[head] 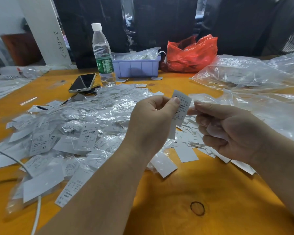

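Fingers of the left hand pinch a white printed paper label; the right hand curls round a pale slip. Clear-bagged labels heap the orange wooden worktop, with loose white labels seemingly left to do.

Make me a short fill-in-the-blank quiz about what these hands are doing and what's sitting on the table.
1. The left hand pinches the label between its ____ and fingers.
2. The water bottle has a ____ cap.
3. Beside the purple tray sits a crumpled ____ plastic bag.

Missing words: thumb; white; red.
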The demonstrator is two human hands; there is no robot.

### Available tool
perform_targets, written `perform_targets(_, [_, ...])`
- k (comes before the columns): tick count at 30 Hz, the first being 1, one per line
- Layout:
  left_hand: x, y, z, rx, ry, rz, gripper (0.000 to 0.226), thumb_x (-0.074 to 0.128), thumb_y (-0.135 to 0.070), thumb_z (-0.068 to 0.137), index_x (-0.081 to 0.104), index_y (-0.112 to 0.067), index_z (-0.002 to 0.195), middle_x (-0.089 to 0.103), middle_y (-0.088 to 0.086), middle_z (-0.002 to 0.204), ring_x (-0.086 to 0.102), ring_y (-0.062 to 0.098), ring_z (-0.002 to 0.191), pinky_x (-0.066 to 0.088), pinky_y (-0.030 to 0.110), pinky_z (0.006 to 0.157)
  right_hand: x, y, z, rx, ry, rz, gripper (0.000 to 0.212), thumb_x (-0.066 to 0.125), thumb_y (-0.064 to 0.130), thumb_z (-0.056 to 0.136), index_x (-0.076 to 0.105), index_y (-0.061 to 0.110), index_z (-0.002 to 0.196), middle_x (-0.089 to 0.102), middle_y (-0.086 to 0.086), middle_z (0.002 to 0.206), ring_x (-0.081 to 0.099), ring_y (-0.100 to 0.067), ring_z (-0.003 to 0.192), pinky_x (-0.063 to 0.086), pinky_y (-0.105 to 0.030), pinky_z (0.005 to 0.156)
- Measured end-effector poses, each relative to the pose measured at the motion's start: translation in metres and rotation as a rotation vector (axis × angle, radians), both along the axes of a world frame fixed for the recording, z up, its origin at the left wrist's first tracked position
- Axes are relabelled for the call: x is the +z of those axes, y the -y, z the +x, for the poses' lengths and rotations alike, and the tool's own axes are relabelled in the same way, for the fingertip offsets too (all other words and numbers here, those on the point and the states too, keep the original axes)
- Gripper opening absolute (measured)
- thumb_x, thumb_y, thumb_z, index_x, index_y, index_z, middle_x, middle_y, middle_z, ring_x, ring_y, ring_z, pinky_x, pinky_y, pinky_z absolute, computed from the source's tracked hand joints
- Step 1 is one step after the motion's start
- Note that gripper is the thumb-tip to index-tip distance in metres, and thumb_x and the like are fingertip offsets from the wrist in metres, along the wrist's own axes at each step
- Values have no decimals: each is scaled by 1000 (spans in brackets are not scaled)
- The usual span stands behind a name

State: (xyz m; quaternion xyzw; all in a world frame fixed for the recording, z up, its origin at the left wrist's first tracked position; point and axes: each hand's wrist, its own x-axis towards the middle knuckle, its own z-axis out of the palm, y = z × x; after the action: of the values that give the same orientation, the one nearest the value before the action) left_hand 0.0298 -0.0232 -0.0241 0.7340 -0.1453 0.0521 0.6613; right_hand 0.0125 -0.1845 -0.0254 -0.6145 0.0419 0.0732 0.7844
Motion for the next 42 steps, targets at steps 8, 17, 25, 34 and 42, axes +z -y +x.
perform_targets(8, [-3,1,0,48,64,109,26,61,-29,95,69,-21,72,64,-24,63,57,-10,62,41,10,46,0,2,0,22,38,-20,36,67,32,70,76,9,96,47,3,57,28,-5,33,31,-15,32])
perform_targets(17, [-5,2,-1,73,169,238,26,62,-27,93,68,-17,70,65,-11,65,58,-6,64,39,9,45,5,-2,-2,-46,82,-26,40,67,26,68,70,3,101,45,-1,55,30,-5,33,29,-15,31])
perform_targets(25, [-6,2,0,-28,128,258,26,62,-31,94,71,-16,74,67,-6,67,57,3,59,42,18,49,6,-6,-4,-66,151,6,12,61,9,83,64,-2,82,52,2,48,46,-2,37,34,-9,35])
perform_targets(34, [-5,0,2,-96,5,147,26,62,-33,94,73,-17,76,65,-8,66,53,-1,56,40,12,48,4,-3,-2,-42,145,-74,23,67,17,71,68,-2,86,44,0,50,36,-4,38,29,-13,34])
perform_targets(42, [-7,1,2,-92,3,141,26,62,-36,93,71,-20,74,63,-12,62,54,-2,55,39,10,47,4,-4,-4,-27,159,-164,39,70,20,68,69,-8,95,35,-4,53,25,-9,45,25,-17,34])
